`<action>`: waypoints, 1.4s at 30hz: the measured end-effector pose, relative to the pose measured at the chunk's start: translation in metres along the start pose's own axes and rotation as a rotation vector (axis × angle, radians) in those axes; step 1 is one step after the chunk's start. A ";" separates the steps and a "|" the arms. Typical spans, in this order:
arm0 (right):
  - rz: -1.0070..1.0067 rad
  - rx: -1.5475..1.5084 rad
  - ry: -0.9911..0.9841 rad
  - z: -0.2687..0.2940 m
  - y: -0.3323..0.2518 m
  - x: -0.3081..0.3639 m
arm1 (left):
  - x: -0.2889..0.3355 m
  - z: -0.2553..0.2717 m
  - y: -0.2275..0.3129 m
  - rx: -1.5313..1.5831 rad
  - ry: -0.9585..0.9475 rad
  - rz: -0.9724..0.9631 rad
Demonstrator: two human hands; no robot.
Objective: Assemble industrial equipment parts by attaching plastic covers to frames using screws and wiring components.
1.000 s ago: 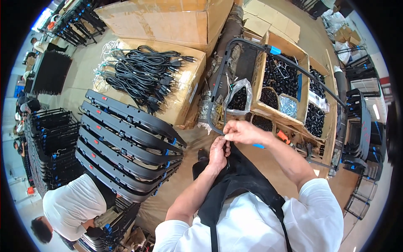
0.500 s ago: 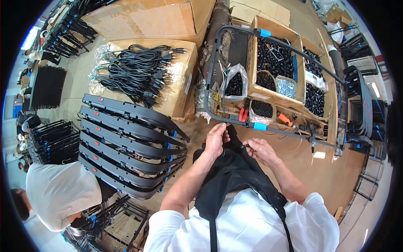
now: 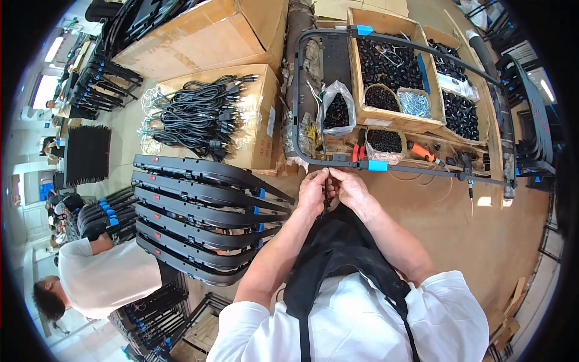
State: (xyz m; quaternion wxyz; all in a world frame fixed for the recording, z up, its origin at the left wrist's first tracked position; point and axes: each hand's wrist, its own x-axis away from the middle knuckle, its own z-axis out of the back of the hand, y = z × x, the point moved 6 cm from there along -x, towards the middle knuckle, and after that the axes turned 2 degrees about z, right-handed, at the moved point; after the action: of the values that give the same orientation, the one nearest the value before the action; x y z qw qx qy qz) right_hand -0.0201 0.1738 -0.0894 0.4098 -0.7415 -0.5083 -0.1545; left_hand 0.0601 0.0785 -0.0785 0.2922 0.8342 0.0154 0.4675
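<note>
Below the near rail of a black tubular frame (image 3: 338, 163) with blue clips, my two hands meet. Closed fingers of my left hand (image 3: 313, 192) grip a thin black cable (image 3: 327, 196), which hangs down between the hands. My right hand (image 3: 352, 190) pinches at the cable's upper end, its fingertips touching those of the left. Whatever small part sits between the fingertips is hidden. Just beyond, red-handled pliers (image 3: 359, 145) lie beside an open bag of small black parts (image 3: 385, 142).
Curved black panels (image 3: 199, 208) are stacked at my left, near a person in a white shirt (image 3: 111, 277). Bundled power cords (image 3: 196, 114) lie on a cardboard box (image 3: 260, 142). Behind the frame's near rail are a wooden parts bin (image 3: 398, 125) and an orange-handled screwdriver (image 3: 422, 152).
My right hand has moved left and up to meet my left hand at the cable. My view has shifted slightly, and the person at left has changed posture.
</note>
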 end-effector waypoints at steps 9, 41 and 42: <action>-0.044 0.149 -0.039 -0.003 -0.006 0.004 | 0.011 -0.004 0.010 -0.112 0.022 -0.044; 0.643 2.378 -1.059 -0.148 -0.062 0.033 | 0.044 0.023 0.012 -0.392 -0.042 -0.270; 0.637 2.376 -1.072 -0.146 -0.062 0.032 | 0.044 0.025 0.013 -0.408 -0.046 -0.262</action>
State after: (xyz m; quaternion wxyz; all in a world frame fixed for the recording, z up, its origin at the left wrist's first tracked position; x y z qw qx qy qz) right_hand -0.0336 0.0910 0.0494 0.5703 0.0072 -0.2366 0.7866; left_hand 0.1010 0.0696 -0.0481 0.5130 0.7592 0.0223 0.3999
